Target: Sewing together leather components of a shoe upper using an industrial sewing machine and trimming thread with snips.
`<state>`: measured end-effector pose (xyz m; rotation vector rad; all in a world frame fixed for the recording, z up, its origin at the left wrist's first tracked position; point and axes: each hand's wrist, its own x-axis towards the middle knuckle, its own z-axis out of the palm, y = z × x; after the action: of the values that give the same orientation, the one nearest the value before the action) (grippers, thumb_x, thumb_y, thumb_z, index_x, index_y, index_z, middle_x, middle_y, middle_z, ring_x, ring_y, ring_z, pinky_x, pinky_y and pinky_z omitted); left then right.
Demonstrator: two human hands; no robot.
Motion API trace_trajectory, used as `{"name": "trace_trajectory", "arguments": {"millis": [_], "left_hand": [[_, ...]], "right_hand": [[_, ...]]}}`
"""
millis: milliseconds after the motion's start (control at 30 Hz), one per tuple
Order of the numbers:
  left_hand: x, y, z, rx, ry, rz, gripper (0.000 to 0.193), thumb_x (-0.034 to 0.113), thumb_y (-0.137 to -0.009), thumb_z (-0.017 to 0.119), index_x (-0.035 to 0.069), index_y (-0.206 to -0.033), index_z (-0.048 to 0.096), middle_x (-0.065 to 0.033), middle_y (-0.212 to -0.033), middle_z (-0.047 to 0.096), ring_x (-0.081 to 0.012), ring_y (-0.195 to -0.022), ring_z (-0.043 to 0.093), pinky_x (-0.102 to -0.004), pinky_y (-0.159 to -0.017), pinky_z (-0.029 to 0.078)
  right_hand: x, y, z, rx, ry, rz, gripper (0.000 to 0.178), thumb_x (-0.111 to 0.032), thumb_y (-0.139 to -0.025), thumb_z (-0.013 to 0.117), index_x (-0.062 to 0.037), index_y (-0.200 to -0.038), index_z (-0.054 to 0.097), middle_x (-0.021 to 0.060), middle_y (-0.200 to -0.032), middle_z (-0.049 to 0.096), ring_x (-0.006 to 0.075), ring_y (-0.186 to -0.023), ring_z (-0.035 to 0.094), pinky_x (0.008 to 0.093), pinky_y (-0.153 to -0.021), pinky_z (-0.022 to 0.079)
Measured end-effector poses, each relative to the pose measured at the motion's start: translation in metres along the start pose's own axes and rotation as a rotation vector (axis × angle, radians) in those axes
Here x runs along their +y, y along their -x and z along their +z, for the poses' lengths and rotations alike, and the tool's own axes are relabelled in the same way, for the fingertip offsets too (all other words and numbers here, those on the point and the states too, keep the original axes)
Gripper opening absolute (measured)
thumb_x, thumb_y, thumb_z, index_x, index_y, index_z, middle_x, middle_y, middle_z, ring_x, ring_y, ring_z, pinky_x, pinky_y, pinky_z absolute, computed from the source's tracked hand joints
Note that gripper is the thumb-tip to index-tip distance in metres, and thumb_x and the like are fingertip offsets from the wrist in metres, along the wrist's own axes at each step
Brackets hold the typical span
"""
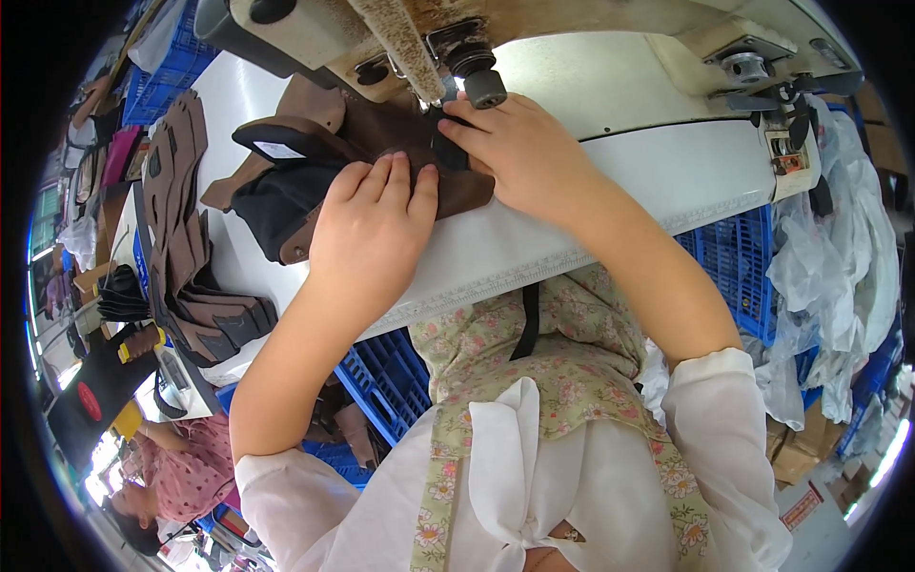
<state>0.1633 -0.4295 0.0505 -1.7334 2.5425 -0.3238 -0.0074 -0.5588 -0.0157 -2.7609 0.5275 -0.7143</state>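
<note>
A brown shoe upper (pixel 467 194) with black lining lies on the white sewing machine bed, under the needle area of the sewing machine (pixel 419 57). At its left end stands a padded black tongue (pixel 272 143) bearing a white label. My left hand (pixel 376 219) lies on the upper's near side, fingers stretched out and pressed down on the brown material. Close to the needle, my right hand (pixel 529 153) rests on the upper's right side with its fingers extended. The right fingertips are partly behind the machine's dark knob (pixel 484 88), and its thumb is hidden.
Brown cut pieces (pixel 181 229) lie stacked along the table's left. A ruler strip (pixel 515 276) runs along the front edge. Blue crates (pixel 386 381) stand below, and clear plastic bags (pixel 824 267) hang at right. Another person (pixel 191 467) sits at the lower left.
</note>
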Motion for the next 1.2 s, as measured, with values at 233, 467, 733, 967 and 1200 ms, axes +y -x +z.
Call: {"name": "trace_trajectory", "arguments": {"millis": [233, 467, 733, 967, 1200], "left_hand": [[0.004, 0.001, 0.003, 0.003, -0.039, -0.021, 0.050, 0.008, -0.071, 0.064, 0.000, -0.120, 0.063, -0.0193, -0.118, 0.066, -0.0285, -0.114, 0.061, -0.0432, -0.102, 0.041], [0.019, 0.001, -0.005, 0.110, -0.161, -0.194, 0.042, 0.013, -0.076, 0.057, 0.002, -0.116, 0.065, -0.0218, -0.115, 0.066, -0.0307, -0.115, 0.061, -0.0453, -0.113, 0.035], [-0.009, 0.002, -0.007, -0.015, -0.003, -0.069, 0.051, 0.006, -0.070, 0.065, 0.002, -0.121, 0.063, -0.0224, -0.118, 0.066, -0.0312, -0.116, 0.061, -0.0463, -0.114, 0.034], [-0.013, 0.003, -0.002, -0.075, -0.026, 0.079, 0.049, 0.008, -0.070, 0.062, -0.002, -0.119, 0.063, -0.0225, -0.113, 0.068, -0.0311, -0.113, 0.063, -0.0467, -0.114, 0.035], [-0.007, -0.001, 0.000, -0.043, -0.051, 0.069, 0.046, 0.010, -0.074, 0.058, -0.003, -0.117, 0.063, -0.0227, -0.110, 0.068, -0.0310, -0.111, 0.064, -0.0470, -0.114, 0.035]], "right_hand": [[0.009, -0.004, -0.007, -0.092, -0.005, -0.175, 0.041, -0.006, -0.074, 0.066, -0.0115, -0.115, 0.069, 0.0047, -0.122, 0.063, 0.0232, -0.104, 0.062, 0.0372, -0.093, 0.046], [0.020, -0.006, -0.002, -0.020, -0.135, -0.160, 0.036, -0.005, -0.075, 0.065, -0.0134, -0.109, 0.073, 0.0039, -0.112, 0.066, 0.0251, -0.100, 0.062, 0.0396, -0.088, 0.048], [0.022, -0.012, -0.009, -0.038, -0.366, 0.028, 0.022, -0.010, -0.080, 0.063, -0.0080, -0.098, 0.076, 0.0055, -0.099, 0.072, 0.0259, -0.100, 0.065, 0.0379, -0.090, 0.051], [0.006, -0.012, -0.012, -0.110, -0.268, 0.055, 0.028, -0.007, -0.078, 0.065, -0.0112, -0.104, 0.074, 0.0047, -0.104, 0.071, 0.0263, -0.090, 0.066, 0.0402, -0.082, 0.050], [-0.003, -0.005, -0.009, -0.058, -0.139, 0.070, 0.030, -0.007, -0.076, 0.065, -0.0094, -0.104, 0.072, 0.0011, -0.104, 0.067, 0.0222, -0.096, 0.063, 0.0382, -0.089, 0.046]]}}
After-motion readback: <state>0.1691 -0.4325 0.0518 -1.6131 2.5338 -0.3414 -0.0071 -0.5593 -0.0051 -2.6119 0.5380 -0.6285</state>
